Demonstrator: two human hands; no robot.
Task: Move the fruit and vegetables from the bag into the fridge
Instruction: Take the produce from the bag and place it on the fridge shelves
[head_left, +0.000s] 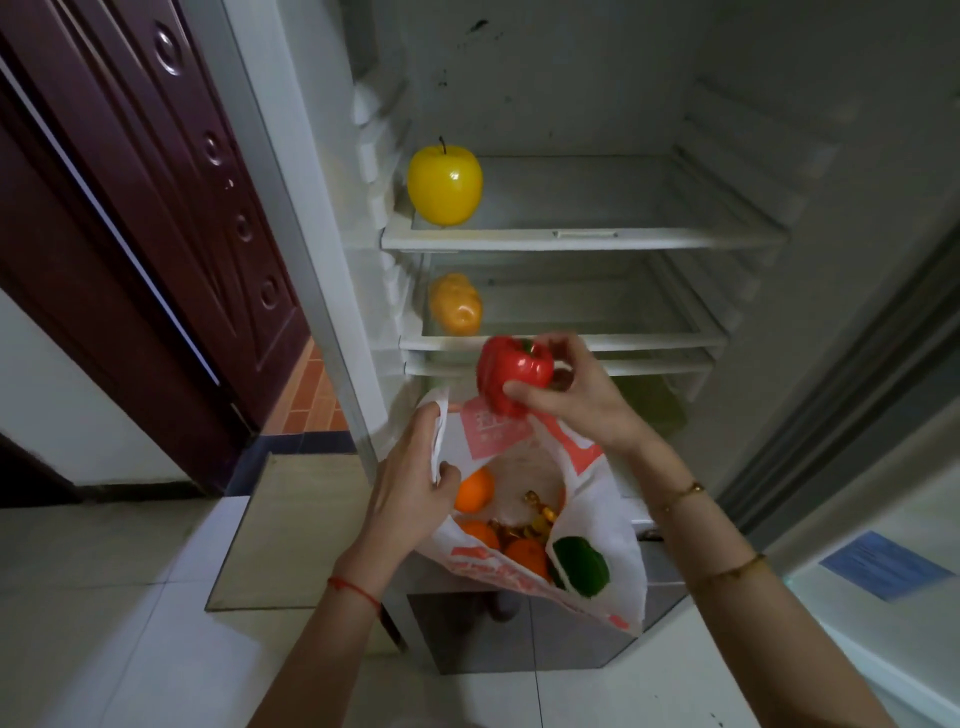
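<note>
Head view of an open white fridge (571, 104) with a person's two hands in front of it. The right hand (582, 395) holds a glossy red bell pepper (511, 371) above the mouth of a white plastic bag with orange-red print (597, 519), thumb and fingers curled around the pepper's right side. The pepper lies tilted, its long axis running from lower left to upper right, with the green stem end (529, 345) pointing up and toward the fridge interior; it sits level with the front edge of the lower glass shelf (649, 340), in front of it rather than on it. The left hand (410, 483) pinches the bag's left rim and handle, holding the mouth open. Inside the bag are three orange round fruits (475, 489), a dark green bell pepper (581, 566) at the near right, and small amber pieces too blurred to identify. A shiny yellow apple (444, 184) stands upright, stem up, at the left end of the upper glass shelf (597, 239). An orange-yellow bell pepper (456, 304) rests at the left end of the lower shelf, directly beneath the apple. A dark maroon panelled door (156, 208) stands left of the fridge, above a pale tiled floor (104, 597).
</note>
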